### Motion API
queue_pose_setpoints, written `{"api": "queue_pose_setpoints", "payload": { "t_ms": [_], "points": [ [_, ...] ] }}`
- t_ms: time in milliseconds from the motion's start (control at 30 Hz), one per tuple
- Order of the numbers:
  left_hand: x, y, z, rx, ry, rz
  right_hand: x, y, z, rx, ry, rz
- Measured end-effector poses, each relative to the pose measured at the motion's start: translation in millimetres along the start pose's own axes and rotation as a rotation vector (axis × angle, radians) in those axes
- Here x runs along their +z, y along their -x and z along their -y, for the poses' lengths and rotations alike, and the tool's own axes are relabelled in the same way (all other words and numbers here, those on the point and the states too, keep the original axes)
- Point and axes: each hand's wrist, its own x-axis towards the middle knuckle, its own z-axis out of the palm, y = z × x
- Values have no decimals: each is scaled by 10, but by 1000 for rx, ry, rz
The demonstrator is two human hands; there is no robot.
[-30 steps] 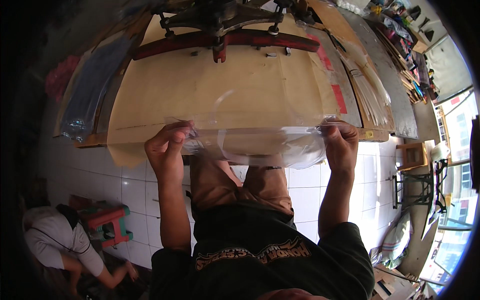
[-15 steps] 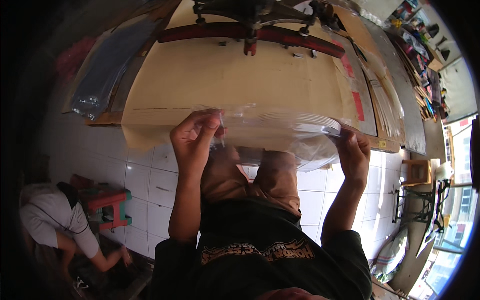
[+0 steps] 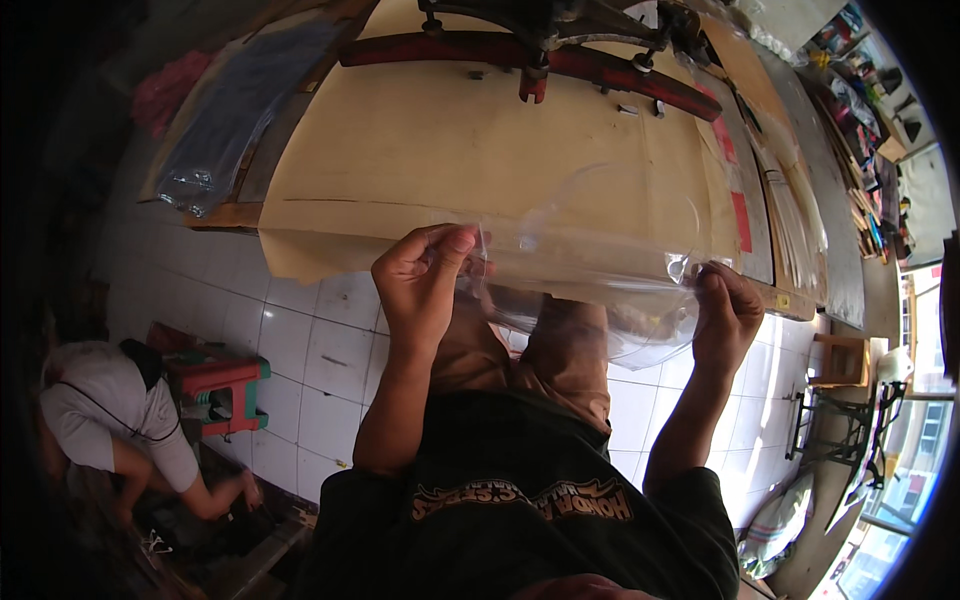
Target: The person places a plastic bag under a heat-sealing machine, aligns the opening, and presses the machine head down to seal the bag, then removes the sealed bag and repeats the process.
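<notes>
A clear, thin plastic sheet (image 3: 590, 272) stretches between my two hands, just above the table's near edge and over my lap. My left hand (image 3: 422, 280) pinches its left edge between thumb and fingers. At the opposite end, my right hand (image 3: 728, 308) grips the right corner with curled fingers. The sheet's lower part sags in soft folds, and its upper part bows up over the table. Brown paper (image 3: 450, 150) covers the tabletop behind it.
A dark metal frame with a curved red bar (image 3: 440, 47) stands over the far table. Clear plastic (image 3: 220, 120) lies at the left; strips (image 3: 795, 220) lie at the right. At lower left a person (image 3: 120, 415) bends beside a red-green stool (image 3: 222, 390). A wooden stool (image 3: 840, 360) stands right.
The sheet has flattened at its right end, and the white curved streaks across it are gone. Both hands and the surroundings sit slightly further right in the picture. Both hands keep their grip.
</notes>
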Motion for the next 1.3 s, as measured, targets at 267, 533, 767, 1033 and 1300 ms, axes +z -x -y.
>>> {"api": "queue_pose_setpoints", "payload": {
  "t_ms": [267, 533, 767, 1033, 1300],
  "points": [
    [-208, -80, -17, -72, 60, 323, -77, 11, 37, -48, 49, 3],
    [-152, 82, -57, 88, -54, 191, -97, 43, -9, -143, -9, 33],
    [-75, 100, -19, 17, 68, 161, -74, 110, -51, -172, 46, -43],
    [-79, 150, -29, 12, 91, 231, -204, 157, -115, -200, -12, 1],
    [-11, 170, -52, 6, 68, 153, -176, 190, -71, -182, -18, -6]
  ]
}}
